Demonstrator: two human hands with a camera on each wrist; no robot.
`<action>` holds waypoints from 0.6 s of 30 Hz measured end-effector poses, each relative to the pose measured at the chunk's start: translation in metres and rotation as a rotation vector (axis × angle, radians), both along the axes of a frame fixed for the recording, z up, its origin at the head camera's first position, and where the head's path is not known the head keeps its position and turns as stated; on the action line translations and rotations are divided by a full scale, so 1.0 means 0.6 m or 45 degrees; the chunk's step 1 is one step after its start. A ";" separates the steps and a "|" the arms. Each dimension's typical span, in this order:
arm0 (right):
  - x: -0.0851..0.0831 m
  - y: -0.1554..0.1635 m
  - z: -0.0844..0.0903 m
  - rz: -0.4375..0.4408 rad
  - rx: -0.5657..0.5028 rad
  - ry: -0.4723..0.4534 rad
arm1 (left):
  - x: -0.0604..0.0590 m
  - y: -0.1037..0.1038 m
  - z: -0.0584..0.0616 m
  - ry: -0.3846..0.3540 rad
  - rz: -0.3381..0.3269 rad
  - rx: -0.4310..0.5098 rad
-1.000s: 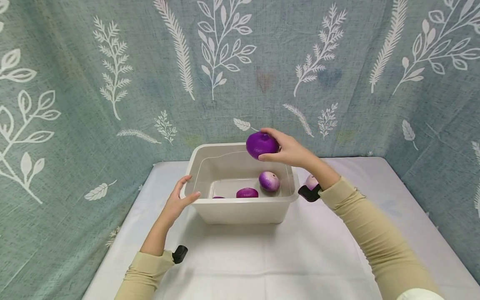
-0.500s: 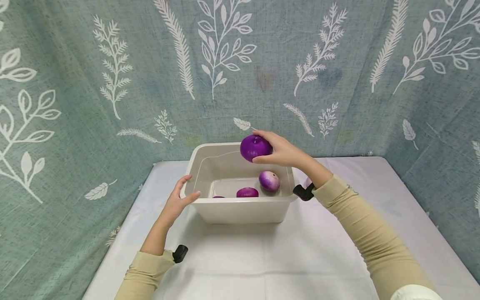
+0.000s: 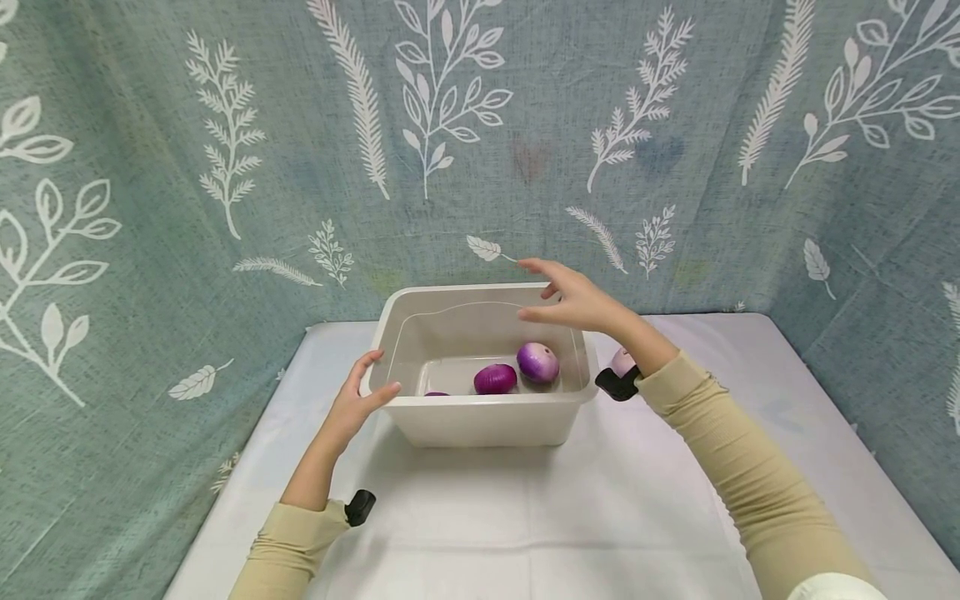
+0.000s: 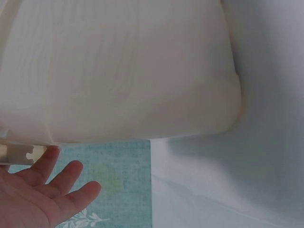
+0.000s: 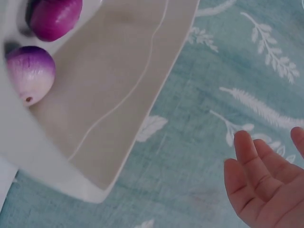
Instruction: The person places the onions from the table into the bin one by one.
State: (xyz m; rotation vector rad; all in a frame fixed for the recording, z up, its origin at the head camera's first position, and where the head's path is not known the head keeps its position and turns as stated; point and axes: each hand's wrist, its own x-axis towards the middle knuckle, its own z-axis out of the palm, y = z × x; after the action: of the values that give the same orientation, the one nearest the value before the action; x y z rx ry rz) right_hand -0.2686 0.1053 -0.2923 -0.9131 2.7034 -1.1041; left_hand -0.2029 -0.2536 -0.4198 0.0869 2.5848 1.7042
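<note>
Inside the whitish plastic tub (image 3: pixel 480 423) lie a magenta onion (image 3: pixel 495 380) and a purple-and-white onion (image 3: pixel 537 362). At the front left, only the top of another purple onion (image 3: pixel 437 394) shows above the front wall. My left hand (image 3: pixel 352 404) rests at the tub's left front corner, thumb on the front rim and fingertips at the side rim. In the left wrist view its fingers are spread. Over the tub's back right corner hovers my right hand (image 3: pixel 573 300), fingers apart and holding nothing. The right wrist view shows its fingers (image 5: pixel 259 175) loosely extended beside the tub.
A pale onion (image 3: pixel 622 362) sits on the white-covered table (image 3: pixel 465 517) right of the tub, partly hidden by my right wrist. A blue-green leaf-patterned cloth (image 3: pixel 465 167) hangs behind the table and at both sides.
My right hand has let go of the purple onion, which no longer shows above the tub. That hand has drawn slightly back right. The magenta onion has shifted a little; my left hand stays put.
</note>
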 end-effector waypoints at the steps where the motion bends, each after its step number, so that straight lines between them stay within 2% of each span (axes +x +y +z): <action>1: 0.000 0.004 0.000 -0.007 -0.005 -0.003 | 0.000 0.000 0.000 -0.001 -0.003 -0.005; 9: 0.001 0.054 0.001 -0.041 -0.063 -0.039 | -0.002 -0.002 -0.002 0.010 -0.012 0.014; 18: 0.010 0.127 -0.017 -0.144 -0.088 -0.090 | -0.001 -0.001 -0.003 0.022 -0.023 0.008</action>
State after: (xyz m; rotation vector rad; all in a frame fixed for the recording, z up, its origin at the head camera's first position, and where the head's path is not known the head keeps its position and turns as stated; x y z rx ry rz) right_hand -0.2628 0.1816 -0.3025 -0.7233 2.7043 -1.2333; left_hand -0.2036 -0.2539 -0.4215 0.1250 2.5829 1.7132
